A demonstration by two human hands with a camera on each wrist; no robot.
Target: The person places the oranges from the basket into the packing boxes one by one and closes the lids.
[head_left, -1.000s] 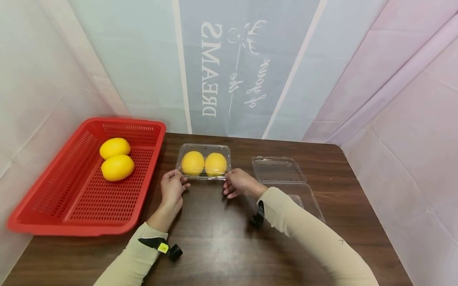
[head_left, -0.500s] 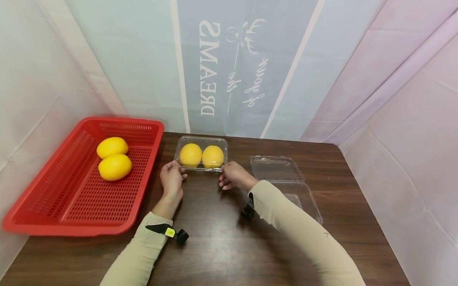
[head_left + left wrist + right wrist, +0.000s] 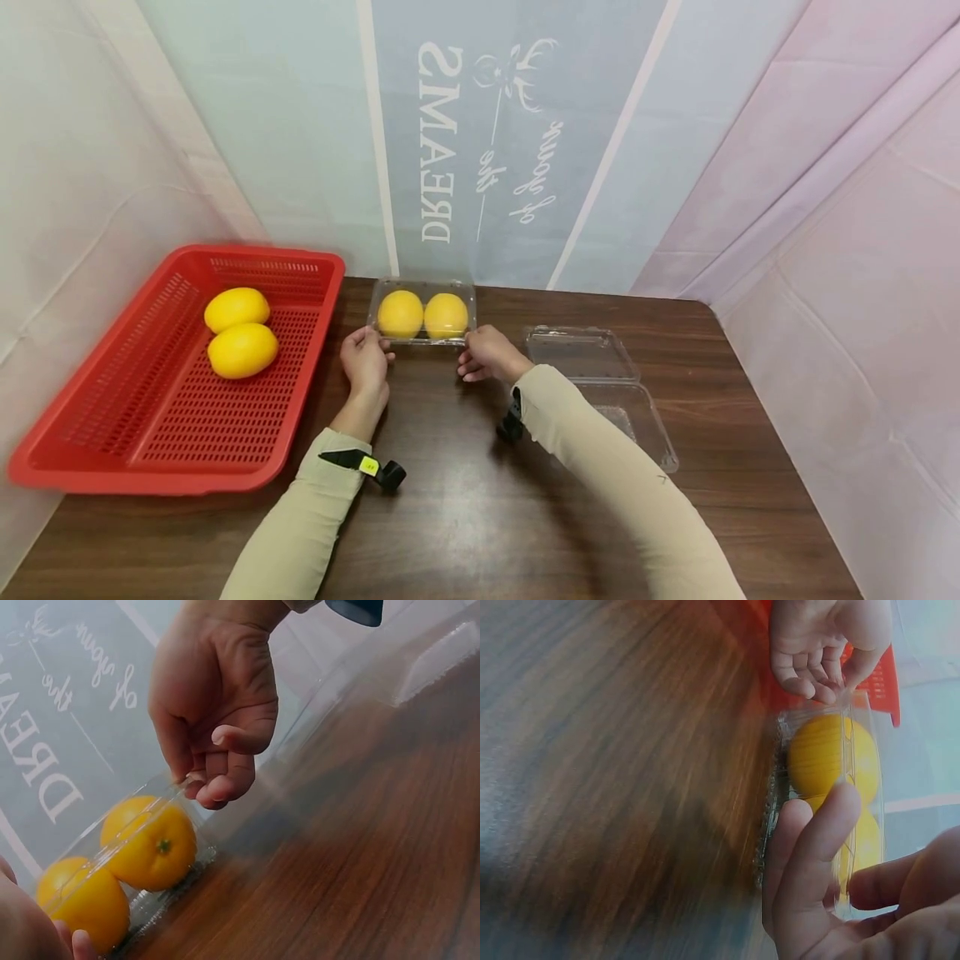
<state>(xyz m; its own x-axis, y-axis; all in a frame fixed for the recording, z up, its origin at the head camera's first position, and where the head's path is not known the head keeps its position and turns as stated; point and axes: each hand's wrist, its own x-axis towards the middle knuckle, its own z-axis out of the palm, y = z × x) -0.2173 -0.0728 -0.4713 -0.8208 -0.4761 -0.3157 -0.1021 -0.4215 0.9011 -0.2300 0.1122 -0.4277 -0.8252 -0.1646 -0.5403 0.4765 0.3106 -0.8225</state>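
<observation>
A closed clear plastic clamshell box [image 3: 422,341] stands near the back edge of the table with two round yellow-orange fruits [image 3: 401,314] inside, side by side. My left hand [image 3: 365,358] pinches its front left corner between thumb and fingers. At the front right corner, my right hand [image 3: 491,354] grips the rim the same way. Seen from the right wrist, the right thumb and fingers lie on either side of the rim [image 3: 847,750]. One fruit [image 3: 154,847] shows a small green stem spot in the left wrist view.
A red perforated basket [image 3: 300,417] on the left holds two yellow fruits [image 3: 242,350]. To the right lies a second clear clamshell box [image 3: 583,354], opened flat, partly behind the right forearm. A printed cloth backdrop [image 3: 315,125] rises behind the table.
Both hands and the clamshell box between them have moved away from me, toward the backdrop. The basket and the opened box have stayed put.
</observation>
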